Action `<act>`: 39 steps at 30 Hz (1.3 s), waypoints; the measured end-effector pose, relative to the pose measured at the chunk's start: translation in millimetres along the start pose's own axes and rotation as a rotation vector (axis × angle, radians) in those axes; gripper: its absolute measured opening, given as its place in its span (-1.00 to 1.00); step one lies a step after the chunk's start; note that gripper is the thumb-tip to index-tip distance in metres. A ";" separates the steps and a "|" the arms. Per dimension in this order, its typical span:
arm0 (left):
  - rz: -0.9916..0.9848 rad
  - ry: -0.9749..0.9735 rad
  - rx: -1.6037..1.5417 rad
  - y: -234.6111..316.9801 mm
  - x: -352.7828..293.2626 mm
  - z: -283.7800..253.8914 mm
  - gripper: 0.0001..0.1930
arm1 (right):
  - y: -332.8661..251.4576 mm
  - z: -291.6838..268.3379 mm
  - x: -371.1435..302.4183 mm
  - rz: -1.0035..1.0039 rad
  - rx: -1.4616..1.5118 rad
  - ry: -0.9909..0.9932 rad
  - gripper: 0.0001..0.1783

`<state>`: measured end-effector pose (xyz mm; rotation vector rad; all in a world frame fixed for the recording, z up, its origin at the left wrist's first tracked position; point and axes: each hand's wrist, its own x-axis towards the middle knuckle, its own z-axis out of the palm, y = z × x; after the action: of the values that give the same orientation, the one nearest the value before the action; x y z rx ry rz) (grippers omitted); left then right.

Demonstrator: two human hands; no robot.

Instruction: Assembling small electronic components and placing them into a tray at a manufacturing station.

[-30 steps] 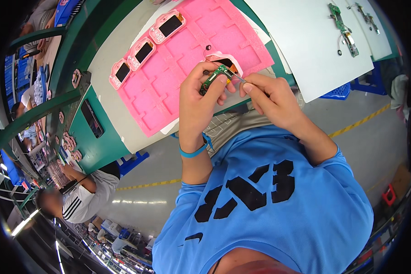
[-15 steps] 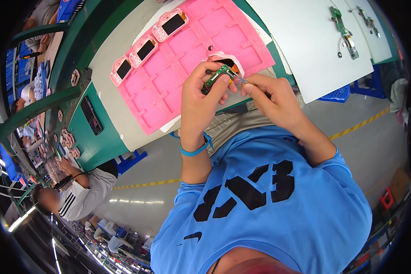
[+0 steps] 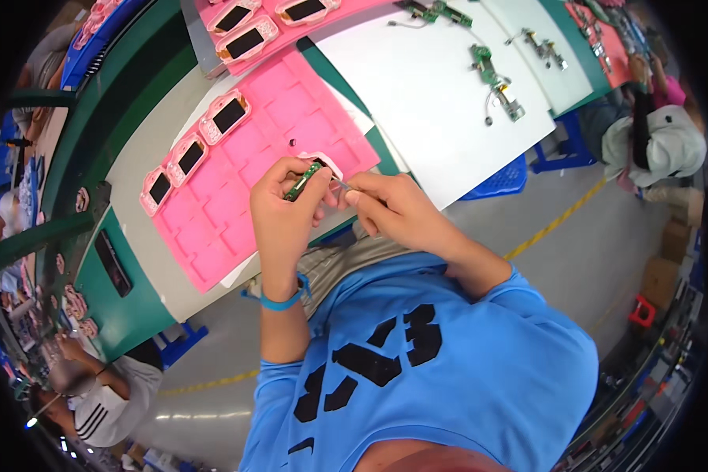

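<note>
Two grips meet close together over the near edge of a pink tray [image 3: 279,102]. The left grip [image 3: 277,208] grasps a green board [image 3: 299,186] between thumb and fingers. This narrow board is tilted, its long axis running from about half past one to half past seven; the upper end points towards a pink case [image 3: 333,165] that is partly hidden behind the fingers. The right grip [image 3: 397,206] is pinched around a thin tool [image 3: 341,184], which points to ten o'clock, at the board's upper end; whether they touch, I cannot tell.

A small black disc [image 3: 293,142] sits at twelve o'clock from the board. Between nine and half past ten, three pink cases [image 3: 189,159] with dark screens line the tray's far-left edge. Another pink tray [image 3: 340,22] with similar cases is at twelve o'clock.

Around one to two o'clock, a white sheet [image 3: 417,86] carries more green boards [image 3: 495,82] with wires. At eight o'clock a dark flat slab [image 3: 112,262] lies on the green bench [image 3: 138,311].

Out in the room, a blue stool [image 3: 499,179] stands at three o'clock, and a yellow line [image 3: 558,224] crosses the grey floor [image 3: 570,263] nearby. A co-worker [image 3: 114,405] in a white shirt is at seven o'clock.
</note>
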<state>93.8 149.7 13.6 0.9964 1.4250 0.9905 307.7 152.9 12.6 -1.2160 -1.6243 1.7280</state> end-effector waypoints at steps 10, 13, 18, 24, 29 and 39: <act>-0.138 -0.195 -0.065 41.5 12.1 -0.9 -0.41 | -22.5 -12.6 17.1 -0.409 -0.481 0.143 -0.65; -0.174 -0.221 -0.127 40.1 6.3 -3.3 -0.40 | -9.6 -15.5 36.2 -0.363 -0.464 0.127 -0.52; -0.175 -0.138 0.099 36.7 -17.7 -35.7 -0.40 | -17.9 -10.0 46.0 -0.283 -0.468 0.132 -0.49; 0.808 0.146 0.735 -13.1 10.1 -43.3 -0.28 | -33.6 0.3 49.1 -0.270 -0.870 0.156 -0.51; 0.624 0.035 0.483 -28.3 21.1 -46.3 -0.14 | -46.2 8.9 53.1 -0.227 -0.881 0.159 -0.58; 0.630 0.104 0.535 -45.5 20.7 -42.7 -0.14 | -43.3 8.3 57.8 -0.295 -0.995 0.105 -0.68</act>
<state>47.4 153.7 -32.9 1.8900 1.5300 1.1342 262.2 204.1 37.1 -1.3056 -2.5341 0.6148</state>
